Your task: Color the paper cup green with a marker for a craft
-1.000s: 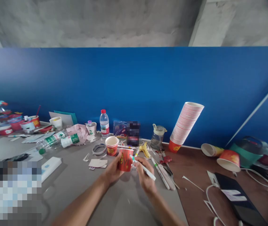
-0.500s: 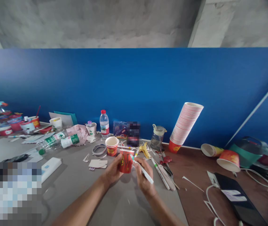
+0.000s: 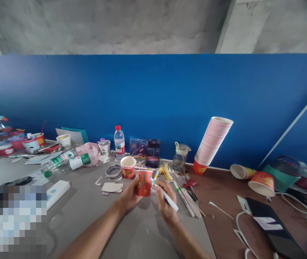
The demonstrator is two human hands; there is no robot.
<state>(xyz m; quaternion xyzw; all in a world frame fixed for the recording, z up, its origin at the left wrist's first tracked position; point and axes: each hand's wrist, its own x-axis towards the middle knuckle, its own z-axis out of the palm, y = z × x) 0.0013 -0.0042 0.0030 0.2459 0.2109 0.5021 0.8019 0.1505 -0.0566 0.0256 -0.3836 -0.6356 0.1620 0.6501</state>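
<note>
A person's left hand (image 3: pixel 131 196) is gripping a red paper cup (image 3: pixel 144 186) just in front and to the right of a standing cup (image 3: pixel 128 172), its forearm (image 3: pixel 102 225) slanting toward both. Farther right of the standing cup, the right hand (image 3: pixel 166 201) is pinching a white marker (image 3: pixel 172 201), fingers curling, its green end pointing at the red paper cup's side.
</note>
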